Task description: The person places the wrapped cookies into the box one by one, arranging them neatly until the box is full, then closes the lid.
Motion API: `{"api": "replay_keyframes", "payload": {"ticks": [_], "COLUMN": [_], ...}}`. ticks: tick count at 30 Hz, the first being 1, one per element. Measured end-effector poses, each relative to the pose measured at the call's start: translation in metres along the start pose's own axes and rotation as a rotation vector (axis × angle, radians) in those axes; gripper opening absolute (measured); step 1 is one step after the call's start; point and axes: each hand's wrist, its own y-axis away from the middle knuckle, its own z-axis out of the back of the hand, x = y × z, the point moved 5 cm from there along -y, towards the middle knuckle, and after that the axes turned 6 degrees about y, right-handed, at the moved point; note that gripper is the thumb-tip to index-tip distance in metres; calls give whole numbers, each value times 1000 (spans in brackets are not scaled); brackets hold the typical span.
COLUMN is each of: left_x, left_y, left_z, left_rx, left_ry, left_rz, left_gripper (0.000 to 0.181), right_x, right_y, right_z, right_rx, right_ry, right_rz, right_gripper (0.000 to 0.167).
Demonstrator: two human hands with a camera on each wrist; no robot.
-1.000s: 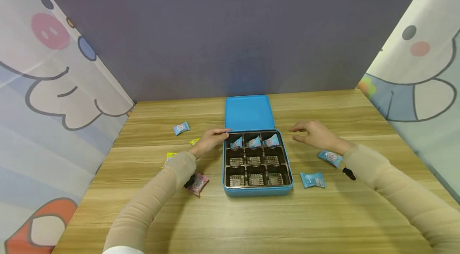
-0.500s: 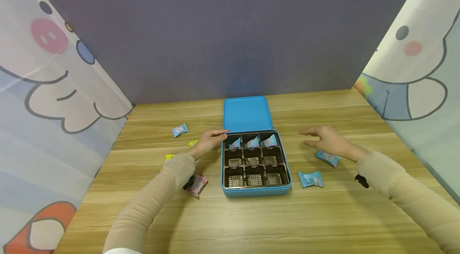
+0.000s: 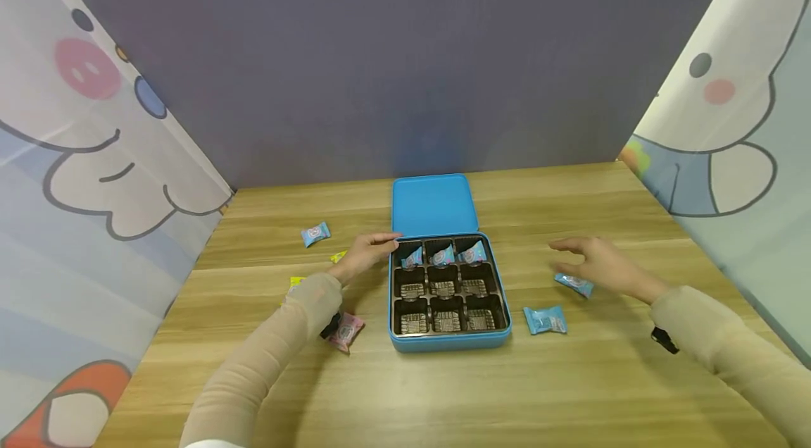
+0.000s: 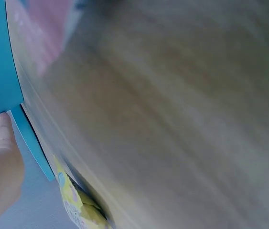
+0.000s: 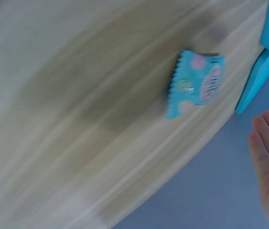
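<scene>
A blue tin box (image 3: 450,342) with its lid laid back holds a dark divided tray (image 3: 446,289). Three blue-wrapped candies (image 3: 441,256) lie in the tray's far row; the other compartments hold nothing. My left hand (image 3: 365,256) touches the box's far left corner, and in the left wrist view its fingers rest against the blue side. To the right of the box, my right hand (image 3: 598,266) hovers with relaxed fingers and holds nothing. Just below it lies a blue-wrapped candy (image 3: 574,284), partly covered by the hand. Another blue candy (image 3: 545,320) lies nearer the box.
Left of the box are a blue candy (image 3: 315,234), a pink candy (image 3: 346,332) and two yellow ones (image 3: 296,282), partly hidden by the left arm. The blue lid (image 3: 434,206) reaches toward the grey back panel (image 3: 418,60). Printed curtains flank the wooden table (image 3: 405,406).
My right hand has moved right, away from the box, to over the farther blue candy. The left hand stays at the box corner. The head view has shifted slightly.
</scene>
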Motion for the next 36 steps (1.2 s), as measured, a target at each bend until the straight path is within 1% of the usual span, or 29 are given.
{"api": "replay_keyframes", "payload": {"ticks": [6, 10, 12, 15, 19, 20, 22, 26, 27, 36], "left_x": [-1, 1, 2, 3, 1, -2, -2, -1, 3, -1], "left_y": [2, 1, 1, 1, 2, 4, 4, 4, 2, 5], "left_z": [0, 0, 1, 1, 0, -1, -1, 0, 1, 0], "left_rx": [1, 3, 7, 15, 31, 40, 45, 37, 31, 24], "left_ry": [4, 14, 16, 17, 23, 27, 39, 58, 55, 21], "left_rz": [-2, -2, -2, 3, 0, 3, 5, 19, 15, 6], "left_gripper": [39, 38, 38, 38, 40, 40, 42, 41, 41, 40], "right_x": [-16, -25, -29, -33, -38, -39, -40, -39, -39, -37], "right_y": [11, 18, 20, 23, 27, 28, 30, 30, 30, 30], "right_z": [-5, -11, -12, -17, -24, -25, -26, -26, -26, -30], "right_rx": [-3, -2, 0, 3, -10, -14, -24, -32, -35, -63], "right_ry": [-23, -36, -38, -25, 6, 10, 20, 29, 34, 86], "right_rz": [-53, -120, -136, -139, -122, -121, -114, -112, -111, -115], "right_gripper": [56, 59, 60, 59, 55, 54, 54, 55, 55, 52]}}
